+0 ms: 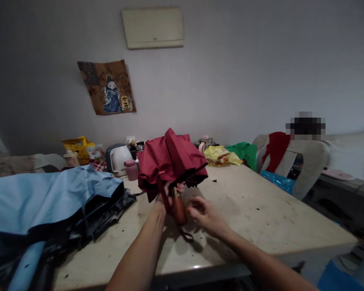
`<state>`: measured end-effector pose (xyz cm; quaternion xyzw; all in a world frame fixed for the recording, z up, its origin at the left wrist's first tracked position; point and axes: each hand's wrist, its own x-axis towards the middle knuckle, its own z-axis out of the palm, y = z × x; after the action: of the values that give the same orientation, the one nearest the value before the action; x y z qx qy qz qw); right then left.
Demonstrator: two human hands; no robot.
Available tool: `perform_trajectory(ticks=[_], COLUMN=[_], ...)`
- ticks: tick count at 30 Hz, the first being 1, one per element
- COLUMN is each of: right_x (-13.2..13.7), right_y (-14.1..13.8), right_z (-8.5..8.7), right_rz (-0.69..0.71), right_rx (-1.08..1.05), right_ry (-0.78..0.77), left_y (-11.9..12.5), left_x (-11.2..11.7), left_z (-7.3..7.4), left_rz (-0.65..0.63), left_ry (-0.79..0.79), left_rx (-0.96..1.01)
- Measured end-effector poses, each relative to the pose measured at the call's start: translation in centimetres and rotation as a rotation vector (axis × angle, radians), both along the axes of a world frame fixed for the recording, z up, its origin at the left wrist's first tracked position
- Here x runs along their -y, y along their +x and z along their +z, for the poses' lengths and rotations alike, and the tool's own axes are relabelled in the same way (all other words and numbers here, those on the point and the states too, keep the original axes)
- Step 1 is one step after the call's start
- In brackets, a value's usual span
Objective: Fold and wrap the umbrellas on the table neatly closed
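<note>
A red folding umbrella [172,161] is held up over the near middle of the bench [245,226], in front of the person, its canopy collapsed but puffed out in loose, unbound folds. Its long axis runs away from the person and upward: the gathered cloth is at the far, higher end, while the brown handle [179,208] points back toward the near edge and down, its butt slanting slightly to the right. A dark wrist loop [186,235] trails from that butt, and a narrow red strap [166,200] hangs from the canopy along the handle's left side. Whether the handle or the loop touches the bench top I cannot tell. The left hand [170,197] is closed around the umbrella just under the canopy's lower rim, at the top of the handle, partly hidden by cloth and strap. The right hand [204,212] is just beside the handle on its right, fingers half curled and thumb toward it, with a narrow space between thumb and fingertips. To the left lies a light blue umbrella [48,198], spread loosely with its dark underside showing. Behind the red canopy, on its left, stand a pink jar [131,169] and a white electric kettle [121,157]; beyond it on the right lies a crumpled yellow plastic bag [220,155], next to green cloth [245,153].
</note>
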<state>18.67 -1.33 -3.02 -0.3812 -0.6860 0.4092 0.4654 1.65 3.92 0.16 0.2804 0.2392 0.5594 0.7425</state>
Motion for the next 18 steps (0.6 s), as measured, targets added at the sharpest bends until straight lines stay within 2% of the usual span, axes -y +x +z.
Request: perform_trajectory(ticks=[4,6,8,12,15,18], right_x=[-3.9,-5.4,-6.1,-5.6,-5.0,-4.8], right_y=[2.4,3.0,2.9,0.9,-0.5,-1.0], right_z=[0.9,1.5,2.2,3.5,4.2,4.7], right_rz=[-0.125,-0.1,-0.054,-0.004,-0.06,-0.124], right_rx=[-0.229,-0.261,-0.26,-0.058,0.159,0.305], right_ry=[-0.334,-0.39,-0.381,-0.165,0.027,0.14], left_y=[-0.4,-0.3,0.0,0.7,0.9,1.0], left_x=[0.4,0.7,0.6,0.3,0.3,0.2], left_z=[1.3,1.2,1.0,0.1,-0.7,-1.6], left_rz=[-0.047,-0.058,-0.06,-0.045,0.018,0.05], left_ry=[-0.014,-0.004,0.001,-0.01,0.008,0.046], left_rx=[0.194,0.222,0.164,0.031,-0.036,-0.114])
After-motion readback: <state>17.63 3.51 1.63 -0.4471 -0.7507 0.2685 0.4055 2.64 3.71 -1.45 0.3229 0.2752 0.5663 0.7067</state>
